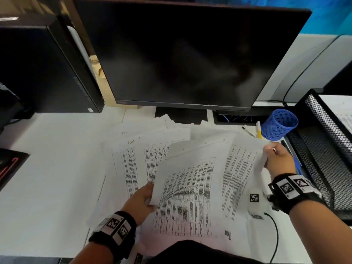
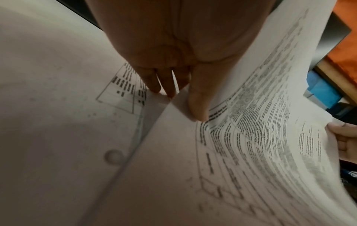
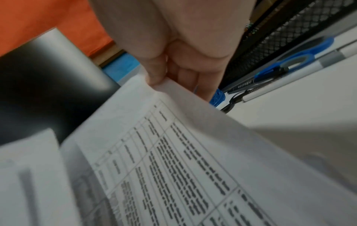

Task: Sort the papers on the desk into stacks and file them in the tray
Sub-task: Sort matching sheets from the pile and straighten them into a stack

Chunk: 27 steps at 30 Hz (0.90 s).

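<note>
Several printed sheets with tables lie fanned over the white desk [image 1: 47, 187] in front of the monitor. My left hand [image 1: 142, 201] pinches the lower left edge of a raised sheaf of papers [image 1: 186, 189], thumb on top [image 2: 199, 107]. My right hand [image 1: 278, 159] pinches the far right corner of another lifted sheet [image 1: 242, 168], thumb over its edge [image 3: 154, 76]. More papers [image 1: 129, 161] lie flat beneath. The black mesh tray [image 1: 323, 149] stands at the right, just beyond my right hand.
A dark monitor [image 1: 181, 54] fills the back. A black computer tower [image 1: 43, 69] stands at back left. A blue mesh pen cup [image 1: 279, 124] lies tipped beside the tray, with pens and blue-handled scissors [image 3: 289, 61] along the tray's side. A cable [image 1: 274, 235] runs near the front right.
</note>
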### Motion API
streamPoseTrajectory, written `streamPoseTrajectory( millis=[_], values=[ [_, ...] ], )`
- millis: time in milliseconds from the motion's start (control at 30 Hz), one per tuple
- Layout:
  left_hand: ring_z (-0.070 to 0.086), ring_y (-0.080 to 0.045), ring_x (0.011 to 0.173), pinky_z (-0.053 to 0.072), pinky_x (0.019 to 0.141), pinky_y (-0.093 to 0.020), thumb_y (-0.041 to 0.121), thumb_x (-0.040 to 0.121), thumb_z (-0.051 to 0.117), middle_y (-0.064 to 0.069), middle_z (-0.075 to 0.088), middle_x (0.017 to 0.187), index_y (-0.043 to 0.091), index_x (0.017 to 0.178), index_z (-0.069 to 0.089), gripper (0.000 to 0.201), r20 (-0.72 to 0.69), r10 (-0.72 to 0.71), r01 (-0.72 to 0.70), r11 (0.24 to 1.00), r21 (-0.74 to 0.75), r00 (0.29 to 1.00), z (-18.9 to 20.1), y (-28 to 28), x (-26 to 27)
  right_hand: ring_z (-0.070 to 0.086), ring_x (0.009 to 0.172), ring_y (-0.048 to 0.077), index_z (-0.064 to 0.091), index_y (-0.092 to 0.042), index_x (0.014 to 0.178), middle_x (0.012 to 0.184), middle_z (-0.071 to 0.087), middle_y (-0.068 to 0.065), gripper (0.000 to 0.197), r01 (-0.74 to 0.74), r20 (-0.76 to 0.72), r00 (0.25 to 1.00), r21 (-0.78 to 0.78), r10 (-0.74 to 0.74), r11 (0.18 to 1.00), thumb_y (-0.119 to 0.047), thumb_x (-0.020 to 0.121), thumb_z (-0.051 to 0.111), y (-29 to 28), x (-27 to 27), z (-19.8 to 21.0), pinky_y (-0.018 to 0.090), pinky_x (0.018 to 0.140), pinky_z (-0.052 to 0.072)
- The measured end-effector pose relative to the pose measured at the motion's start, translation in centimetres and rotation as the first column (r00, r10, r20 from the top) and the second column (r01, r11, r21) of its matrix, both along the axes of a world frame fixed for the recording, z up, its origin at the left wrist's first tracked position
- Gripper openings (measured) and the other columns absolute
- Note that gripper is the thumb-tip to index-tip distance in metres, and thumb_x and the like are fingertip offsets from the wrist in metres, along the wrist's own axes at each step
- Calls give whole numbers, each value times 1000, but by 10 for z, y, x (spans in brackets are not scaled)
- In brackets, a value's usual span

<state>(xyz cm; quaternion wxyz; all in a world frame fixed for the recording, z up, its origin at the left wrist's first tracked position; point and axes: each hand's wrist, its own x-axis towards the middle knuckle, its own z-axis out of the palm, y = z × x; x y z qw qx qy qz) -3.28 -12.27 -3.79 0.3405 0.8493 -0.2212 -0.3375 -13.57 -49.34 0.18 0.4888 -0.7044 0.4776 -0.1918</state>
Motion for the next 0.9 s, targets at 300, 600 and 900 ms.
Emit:
streamPoseTrajectory(
  millis=[300, 600, 900],
  values=[
    [59, -10, 99, 47, 84, -25, 22, 86, 64, 12, 58, 110, 29, 121, 40, 43, -87, 186, -193, 978, -78, 979, 23, -23, 11, 38, 44, 12, 58, -30, 75, 51, 48, -8, 23, -164, 202, 972, 241, 116, 956, -20, 93, 47, 31, 33, 25, 22, 42, 32],
    [54, -17, 100, 39, 91, -27, 28, 92, 58, -1, 61, 114, 12, 123, 58, 35, -54, 463, -466, 881, -85, 885, 26, -26, 17, 60, 66, 17, 63, -15, 91, 75, 65, 2, 31, -163, 223, 974, 592, 34, 789, -36, 99, 41, 81, 71, 23, 33, 68, 50],
    [46, -39, 118, 41, 99, -44, 27, 84, 60, -19, 48, 131, 9, 133, 43, 55, 181, 657, -677, 670, 304, 732, -11, 11, 42, 52, 64, 19, 57, 5, 114, 72, 55, 8, 26, -218, -182, 894, 620, 409, 753, 0, 95, 40, 118, 64, -12, 33, 67, 47]
  ],
)
